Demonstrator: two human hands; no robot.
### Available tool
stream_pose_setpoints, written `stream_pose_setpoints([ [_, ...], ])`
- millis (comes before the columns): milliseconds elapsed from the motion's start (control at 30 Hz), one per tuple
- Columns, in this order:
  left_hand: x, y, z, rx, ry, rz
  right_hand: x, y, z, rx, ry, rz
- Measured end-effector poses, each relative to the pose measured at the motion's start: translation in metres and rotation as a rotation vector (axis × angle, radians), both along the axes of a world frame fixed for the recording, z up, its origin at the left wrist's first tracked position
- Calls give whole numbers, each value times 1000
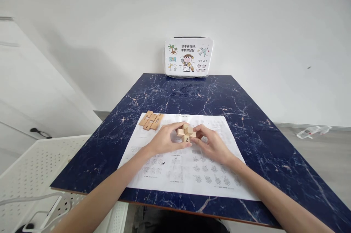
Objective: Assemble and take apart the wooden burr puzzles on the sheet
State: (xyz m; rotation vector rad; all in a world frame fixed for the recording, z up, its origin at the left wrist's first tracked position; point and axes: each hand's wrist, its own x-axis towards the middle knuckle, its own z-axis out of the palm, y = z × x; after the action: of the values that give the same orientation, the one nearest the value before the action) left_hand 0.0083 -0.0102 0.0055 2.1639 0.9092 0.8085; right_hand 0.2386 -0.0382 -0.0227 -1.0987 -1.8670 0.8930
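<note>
Between my hands is a pale wooden burr puzzle [187, 131], its blocks interlocked in a cross shape, with a dark mark on the block facing me. My left hand [168, 138] grips it from the left, thumb along the near side and fingers behind. From the right, my right hand [210, 141] pinches it with thumb and fingers. Under both hands lies a white printed sheet [170, 180] covered with small diagrams and text. On the sheet's far left corner rest several flat, darker wooden pieces [151, 120] with slots and numbers, lying side by side.
The table [192, 96] has a dark blue marbled top. At its far edge a white cartoon-printed case [188, 57] stands against the wall. A white perforated surface [38, 171] with cables [35, 199] sits at the left. A clear plastic bottle [308, 132] lies on the floor at right.
</note>
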Motion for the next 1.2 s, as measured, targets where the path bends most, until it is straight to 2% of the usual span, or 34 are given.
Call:
stream_pose_setpoints([
  [167, 0, 1, 0, -23, -23, -4, -1, -1, 2, 25, -3, -2],
  [367, 1, 3, -3, -250, -86, -92, -2, -3, 0, 189, -8, -115],
  [500, 2, 2, -4, -339, -97, -118, -2, -5, -2, 260, -42, -141],
  [733, 3, -1, -5, -312, -112, -66, -5, -8, 4, 234, -20, -50],
  [867, 3, 4, -7, -408, -292, -87, -5, -5, 5, 215, 65, -99],
  [967, 2, 6, -6, -490, -410, -126, -5, -2, 2, 217, 38, -89],
  [1200, 0, 6, -5, -611, -411, -252, -2, -2, -3, 244, -100, -46],
])
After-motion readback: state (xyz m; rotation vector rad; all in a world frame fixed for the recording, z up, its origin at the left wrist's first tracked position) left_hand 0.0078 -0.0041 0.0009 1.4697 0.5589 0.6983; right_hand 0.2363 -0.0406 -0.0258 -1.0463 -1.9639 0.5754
